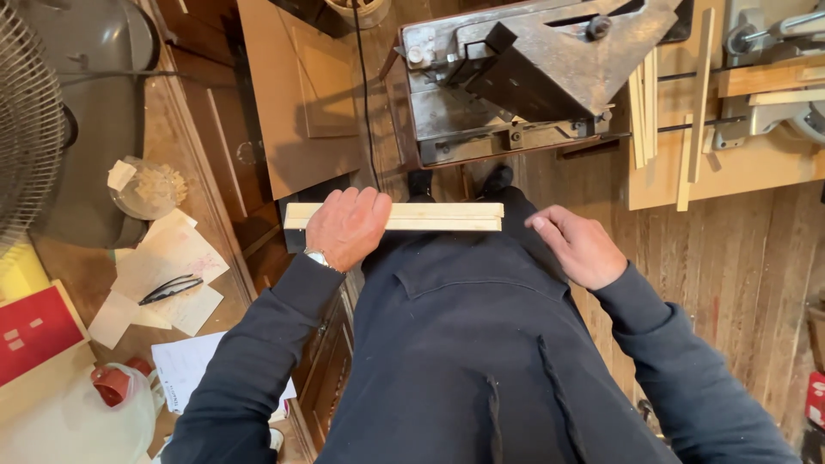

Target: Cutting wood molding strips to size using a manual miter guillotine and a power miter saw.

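Seen from above, a person in a dark sweatshirt looks down at their own 2 hands. The left hand (pixel 346 226) is closed over a bundle of pale wooden strips (pixel 430 216), gripping it left of the middle. The bundle lies level across the body at about waist height, held in the air rather than resting on any surface. How many strips it holds is hard to make out; at least 2 edges show. The left fingers wrap over the far side and are hidden. A wristwatch (pixel 317 256) peeks from the left cuff.

The right hand (pixel 578 246) is empty, fingers loosely curled, just beside the right end of the strips but not touching them.

Beyond the hands stands a grey metal machine (pixel 524 73), its top cut off by the frame. To its right, more thin wooden strips (pixel 694 112) lie on a pale board. On the left, a cluttered surface (pixel 86 275) carries loose papers (pixel 168 258), dark glasses (pixel 170 289) and a clear bowl (pixel 148 188) of pale bits. A fan (pixel 26 120) is cut off at the left edge. The body hides the wooden floor (pixel 739 249) below.
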